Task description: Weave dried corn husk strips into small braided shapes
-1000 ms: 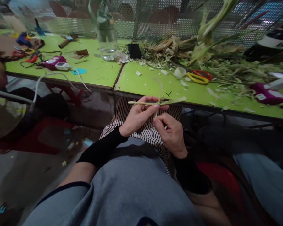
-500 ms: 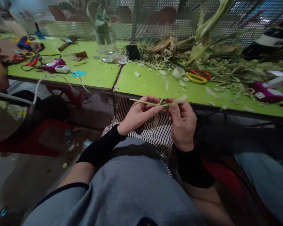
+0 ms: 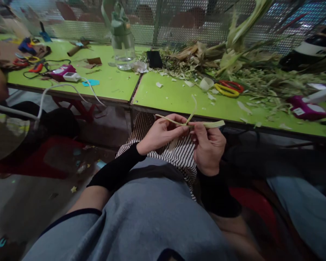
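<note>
Both hands meet above my lap, just below the table's front edge, closed on pale green husk strips (image 3: 213, 124). My left hand (image 3: 165, 131) pinches the strips between thumb and fingers, and one thin end sticks out to the left past its knuckles. Another thin strip rises between the hands and curls up over the table edge. With thumb and forefinger, my right hand (image 3: 209, 145) grips the strips, and a wider flat end points right beyond its fingers. Where the strips cross between the fingertips is partly hidden by the fingers.
On the green table (image 3: 165, 99) lie husk scraps (image 3: 201, 59), yellow-and-red handled scissors (image 3: 227, 88), a black phone (image 3: 154, 59) and a water bottle (image 3: 122, 47). Purple devices (image 3: 62, 71) with white cables stand left and right. Other people sit on both sides; a perforated metal screen backs the table.
The wide strip end has swung lower and now points straight right. The thin strip between the hands stands up higher, and the piece hanging below the fingers shows less.
</note>
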`<state>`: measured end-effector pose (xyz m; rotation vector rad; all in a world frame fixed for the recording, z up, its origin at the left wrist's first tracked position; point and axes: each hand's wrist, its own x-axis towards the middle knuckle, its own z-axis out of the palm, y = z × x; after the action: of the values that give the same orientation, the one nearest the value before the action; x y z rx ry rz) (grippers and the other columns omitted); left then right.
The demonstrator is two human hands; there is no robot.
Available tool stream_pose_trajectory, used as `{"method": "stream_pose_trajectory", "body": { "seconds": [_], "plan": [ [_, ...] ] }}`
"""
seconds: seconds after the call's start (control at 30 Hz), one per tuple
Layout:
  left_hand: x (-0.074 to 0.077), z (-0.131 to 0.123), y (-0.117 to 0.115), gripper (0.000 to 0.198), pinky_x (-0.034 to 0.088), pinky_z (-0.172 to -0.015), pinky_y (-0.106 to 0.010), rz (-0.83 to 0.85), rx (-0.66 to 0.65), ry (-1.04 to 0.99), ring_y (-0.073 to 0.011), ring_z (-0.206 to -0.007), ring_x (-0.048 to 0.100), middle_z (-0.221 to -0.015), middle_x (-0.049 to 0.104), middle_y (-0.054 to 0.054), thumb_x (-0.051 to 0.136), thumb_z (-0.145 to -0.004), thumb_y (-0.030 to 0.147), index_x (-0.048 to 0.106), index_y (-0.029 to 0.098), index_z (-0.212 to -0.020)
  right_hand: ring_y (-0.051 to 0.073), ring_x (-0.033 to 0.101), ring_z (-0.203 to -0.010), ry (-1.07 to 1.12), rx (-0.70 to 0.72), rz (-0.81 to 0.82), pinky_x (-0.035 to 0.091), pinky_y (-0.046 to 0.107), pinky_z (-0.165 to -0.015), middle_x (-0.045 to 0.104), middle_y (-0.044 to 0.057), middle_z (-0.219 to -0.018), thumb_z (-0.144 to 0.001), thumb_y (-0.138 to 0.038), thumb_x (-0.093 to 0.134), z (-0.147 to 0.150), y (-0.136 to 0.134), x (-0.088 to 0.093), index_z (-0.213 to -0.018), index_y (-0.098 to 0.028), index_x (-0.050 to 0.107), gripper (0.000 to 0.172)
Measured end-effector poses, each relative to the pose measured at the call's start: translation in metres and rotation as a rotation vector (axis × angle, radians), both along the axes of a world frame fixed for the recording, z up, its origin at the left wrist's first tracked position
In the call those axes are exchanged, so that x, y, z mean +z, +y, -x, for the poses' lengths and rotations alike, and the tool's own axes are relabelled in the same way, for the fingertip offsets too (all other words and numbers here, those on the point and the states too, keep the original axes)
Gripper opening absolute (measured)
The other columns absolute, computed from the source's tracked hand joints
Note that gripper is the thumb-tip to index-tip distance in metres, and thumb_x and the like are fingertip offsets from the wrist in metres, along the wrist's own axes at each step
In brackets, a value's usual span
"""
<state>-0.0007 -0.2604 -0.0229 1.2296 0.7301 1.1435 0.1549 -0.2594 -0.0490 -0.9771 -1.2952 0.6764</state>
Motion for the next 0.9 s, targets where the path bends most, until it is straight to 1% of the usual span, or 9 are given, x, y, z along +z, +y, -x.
{"method": "stream_pose_trajectory", "body": {
  "seconds": [0.13,0.2,0.33,0.4,0.53,0.63,0.73,0.83,0.9],
  "plan": [
    [-0.004,0.003,0.001,0.024,0.059,-0.081,-0.025,-0.094,0.043,0.011,-0.0092,-0.081,0.069,-0.096,0.073,-0.003,0.076,-0.089,0.031,0.067,0.014,-0.103,0.009,0.052,-0.051,0.041,-0.023,-0.015,0.042,0.024,-0.047,0.068,-0.002,-0.068,-0.089,-0.06,0.072,-0.001,-0.001,-0.002,-0.087,-0.025,0.079,0.036],
    [-0.008,0.003,0.004,0.024,0.058,-0.081,-0.024,-0.112,0.06,0.02,-0.009,-0.082,0.069,-0.099,0.074,-0.004,0.076,-0.089,0.031,0.068,0.014,-0.104,0.009,0.051,-0.05,0.01,-0.008,0.011,0.042,0.024,-0.047,0.067,-0.002,-0.068,-0.09,-0.062,0.07,-0.003,0.001,-0.002,-0.088,-0.025,0.078,0.038],
    [-0.012,0.003,0.01,0.021,0.057,-0.085,-0.025,-0.133,0.056,0.023,-0.0098,-0.084,0.07,-0.098,0.075,-0.005,0.072,-0.092,0.03,0.07,0.014,-0.106,0.014,0.066,-0.069,-0.122,0.023,0.005,0.057,0.03,-0.066,0.075,0.0,-0.085,-0.088,-0.058,0.075,-0.007,0.007,0.006,-0.095,-0.024,0.078,0.034],
    [-0.013,0.002,0.011,0.021,0.057,-0.088,-0.026,-0.154,0.052,0.028,-0.0113,-0.089,0.072,-0.103,0.075,-0.006,0.068,-0.095,0.032,0.071,0.014,-0.106,0.016,0.07,-0.077,-0.158,0.01,-0.043,0.06,0.034,-0.074,0.077,0.002,-0.091,-0.088,-0.052,0.077,-0.006,0.008,0.011,-0.094,-0.024,0.077,0.029],
    [-0.016,-0.001,0.011,0.027,0.057,-0.084,-0.026,-0.133,0.066,0.064,-0.0116,-0.084,0.071,-0.097,0.076,-0.005,0.064,-0.098,0.041,0.072,0.016,-0.105,0.017,0.072,-0.079,-0.154,-0.036,-0.138,0.062,0.034,-0.074,0.075,0.001,-0.088,-0.089,-0.044,0.077,-0.001,0.004,0.016,-0.087,-0.025,0.078,0.02],
    [-0.019,-0.002,0.012,0.032,0.057,-0.083,-0.026,-0.133,0.09,0.07,-0.0105,-0.078,0.068,-0.093,0.074,-0.003,0.066,-0.096,0.046,0.072,0.017,-0.106,0.015,0.072,-0.073,-0.113,0.009,-0.085,0.063,0.034,-0.07,0.077,0.001,-0.09,-0.089,-0.046,0.078,0.001,0.003,0.016,-0.092,-0.026,0.079,0.02],
    [-0.012,0.002,0.018,0.032,0.055,-0.081,-0.025,-0.179,0.109,0.063,-0.0108,-0.082,0.067,-0.097,0.074,-0.003,0.069,-0.094,0.047,0.072,0.016,-0.104,0.015,0.07,-0.069,-0.124,0.022,-0.042,0.063,0.034,-0.068,0.078,0.001,-0.089,-0.086,-0.05,0.08,0.0,0.01,0.02,-0.097,-0.025,0.08,0.027],
    [0.006,0.007,0.027,0.029,0.055,-0.084,-0.025,-0.183,0.064,0.068,-0.0123,-0.089,0.068,-0.103,0.075,-0.005,0.072,-0.092,0.041,0.073,0.016,-0.106,0.018,0.071,-0.076,-0.17,0.006,-0.07,0.063,0.037,-0.073,0.078,0.002,-0.089,-0.084,-0.053,0.081,-0.001,0.023,0.031,-0.098,-0.024,0.078,0.032],
    [0.02,0.009,0.033,0.023,0.056,-0.086,-0.026,-0.163,0.034,0.05,-0.0126,-0.091,0.069,-0.104,0.075,-0.004,0.073,-0.092,0.034,0.073,0.015,-0.106,0.019,0.072,-0.081,-0.176,0.006,-0.112,0.063,0.039,-0.077,0.077,0.002,-0.09,-0.086,-0.052,0.079,0.0,0.031,0.041,-0.094,-0.025,0.077,0.028]
  ]
}}
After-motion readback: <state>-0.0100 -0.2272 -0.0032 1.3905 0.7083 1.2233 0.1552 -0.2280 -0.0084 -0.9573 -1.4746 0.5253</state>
